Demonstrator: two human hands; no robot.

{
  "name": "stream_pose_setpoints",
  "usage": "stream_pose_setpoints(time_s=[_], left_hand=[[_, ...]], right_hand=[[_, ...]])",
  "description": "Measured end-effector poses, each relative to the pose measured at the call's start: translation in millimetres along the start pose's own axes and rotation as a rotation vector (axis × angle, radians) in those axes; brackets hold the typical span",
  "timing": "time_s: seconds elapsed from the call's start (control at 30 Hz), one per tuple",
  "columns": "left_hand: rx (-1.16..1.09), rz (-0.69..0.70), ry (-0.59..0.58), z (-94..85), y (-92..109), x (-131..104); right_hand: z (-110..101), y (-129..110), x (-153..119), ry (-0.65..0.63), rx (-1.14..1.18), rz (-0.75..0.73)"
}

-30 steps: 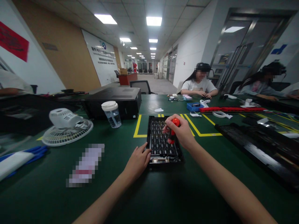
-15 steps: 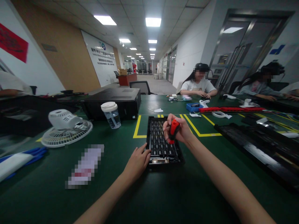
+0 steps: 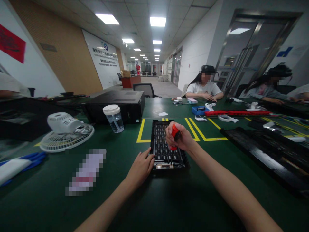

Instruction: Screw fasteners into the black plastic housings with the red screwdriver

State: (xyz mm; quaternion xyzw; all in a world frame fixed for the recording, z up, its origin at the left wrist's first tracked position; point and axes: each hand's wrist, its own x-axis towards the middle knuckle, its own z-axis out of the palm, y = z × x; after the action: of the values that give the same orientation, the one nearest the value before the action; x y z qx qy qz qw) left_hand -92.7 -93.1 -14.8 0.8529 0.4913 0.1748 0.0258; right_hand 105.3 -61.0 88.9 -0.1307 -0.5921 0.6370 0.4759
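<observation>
My right hand (image 3: pixel 180 138) is wrapped round the handle of a red and black screwdriver (image 3: pixel 174 131), held over the right side of a black rectangular casing (image 3: pixel 184 161). The tool's shaft and tip cannot be made out. Rows of oval cells fill the casing, and a pale metallic part (image 3: pixel 164 166) lies along its near end. At the casing's near left edge rests my left hand (image 3: pixel 141 165), fingers stretched out and touching the rim, with nothing in its grasp.
To the left are a white fan (image 3: pixel 65 130), a lidded cup (image 3: pixel 114 119), a large black case (image 3: pixel 113 104) and a blue-and-white bundle (image 3: pixel 21 166). Long black housings (image 3: pixel 260 154) lie right. Beyond are a blue bin (image 3: pixel 200 110) and a seated person (image 3: pixel 205 83).
My right hand has shifted slightly left, and the screwdriver handle has turned in its grip, with the fingers now wrapped farther round it. My left hand stays at the casing's edge.
</observation>
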Motion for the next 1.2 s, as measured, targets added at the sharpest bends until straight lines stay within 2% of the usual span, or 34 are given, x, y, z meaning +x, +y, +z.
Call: stream_pose_setpoints(time_s=[0.23, 0.9, 1.2], left_hand=[[0.022, -0.003, -0.003, -0.3, 0, -1], [0.018, 0.01, 0.013, 1.2, -1, -1], [-0.008, -0.006, -0.003, -0.1, 0, -1]], right_hand=[[8, 5, 1, -0.003, -0.01, -0.024], [12, 6, -2, 0.168, -0.023, -0.144], [13, 5, -2, 0.162, -0.02, -0.128]])
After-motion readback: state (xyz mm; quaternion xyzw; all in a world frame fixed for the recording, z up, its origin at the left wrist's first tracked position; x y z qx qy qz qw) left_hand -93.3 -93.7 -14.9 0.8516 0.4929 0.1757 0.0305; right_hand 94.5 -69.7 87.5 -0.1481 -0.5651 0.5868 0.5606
